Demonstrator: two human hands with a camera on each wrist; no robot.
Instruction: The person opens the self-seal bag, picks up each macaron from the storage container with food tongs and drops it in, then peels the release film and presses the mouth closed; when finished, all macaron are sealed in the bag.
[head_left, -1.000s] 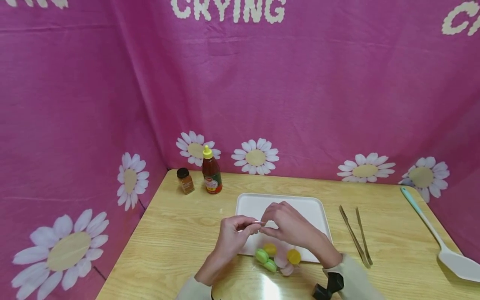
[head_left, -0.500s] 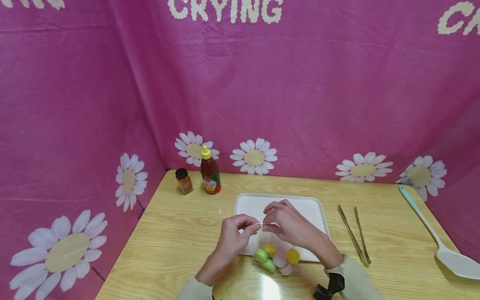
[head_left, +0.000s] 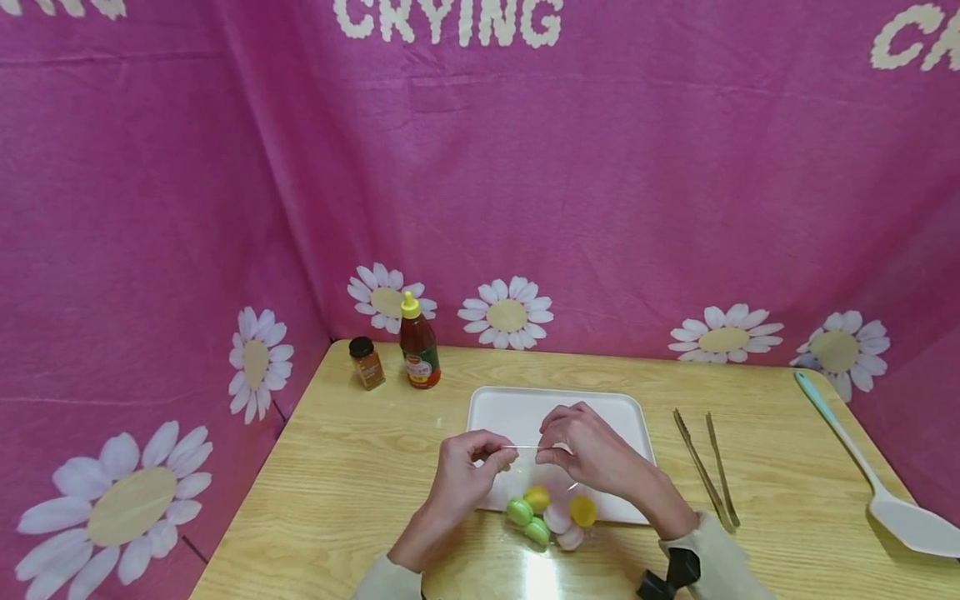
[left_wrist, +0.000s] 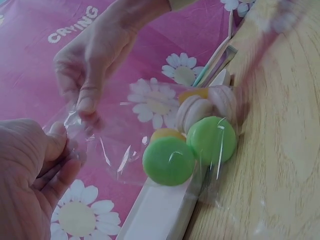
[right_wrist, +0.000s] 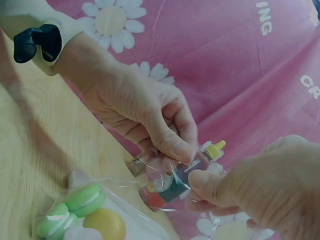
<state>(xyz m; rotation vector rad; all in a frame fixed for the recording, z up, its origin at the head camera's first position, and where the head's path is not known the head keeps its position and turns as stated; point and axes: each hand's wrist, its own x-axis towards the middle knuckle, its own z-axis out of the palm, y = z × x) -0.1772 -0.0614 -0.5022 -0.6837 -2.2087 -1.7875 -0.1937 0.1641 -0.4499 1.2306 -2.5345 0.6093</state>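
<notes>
A clear plastic bag holds several macarons. Green macarons, pale pink macarons and yellow macarons show through the film at its lower end, by the near edge of the white tray. My left hand pinches the bag's mouth between thumb and fingers. A short way to the right, the thumb and index finger of my right hand pinch the same mouth. Between the two hands the bag's edge runs as a thin straight line over the tray.
At the back left stand a sauce bottle with a yellow cap and a small black-lidded spice jar. Metal tongs lie right of the tray. Along the table's right edge lies a spatula with a mint handle. A pink daisy-print cloth hangs behind.
My right hand has moved slightly rightward, away from the left hand, and more of the bag's edge now shows between them. My left hand has stayed nearly in place.
</notes>
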